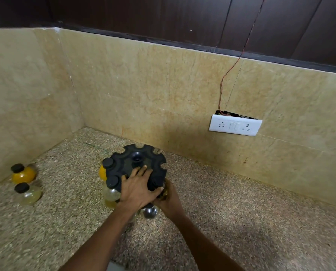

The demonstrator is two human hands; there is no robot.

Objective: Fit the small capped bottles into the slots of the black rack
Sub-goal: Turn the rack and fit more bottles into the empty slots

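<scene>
The round black rack [143, 155] with notched slots stands near the counter's back wall. Two black-capped bottles hang in its left slots: one with yellow contents [102, 172] and a clear one [111, 193] below it. My left hand [137, 189] lies flat on the rack's top near its front edge, fingers spread. My right hand [168, 198] is at the rack's front right edge, closed around a small bottle that it mostly hides. Another clear bottle [150, 211] shows under my hands. Two loose bottles stand at the far left: a yellow one [23, 174] and a pale one [27, 194].
The speckled stone counter [241, 222] runs into a corner with beige tiled walls behind and at the left. A white switch and socket plate [235, 125] sits on the back wall at the right, with a thin red wire [239, 55] rising from it.
</scene>
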